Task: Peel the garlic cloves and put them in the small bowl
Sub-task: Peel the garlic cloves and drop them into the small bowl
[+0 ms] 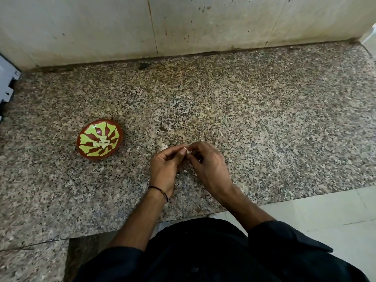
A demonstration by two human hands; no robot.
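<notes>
So, peeling looks underway: a clove (pixel 188 152) is pinched by the left hand (pixel 164 163) and right hand (pixel 205 162), held together. It probably needs stripping clean before being dropped in the bowl (pixel 87 130).

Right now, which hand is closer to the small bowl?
Left. The left hand is right of the small bowl; the right hand lies farther right, both pinching a garlic clove.

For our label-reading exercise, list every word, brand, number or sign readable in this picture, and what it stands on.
None: no readable text anywhere.
The small bowl bears only a green and red pattern, no letters.
The granite counter, the wall and the grey object at the left edge show no writing.
</notes>
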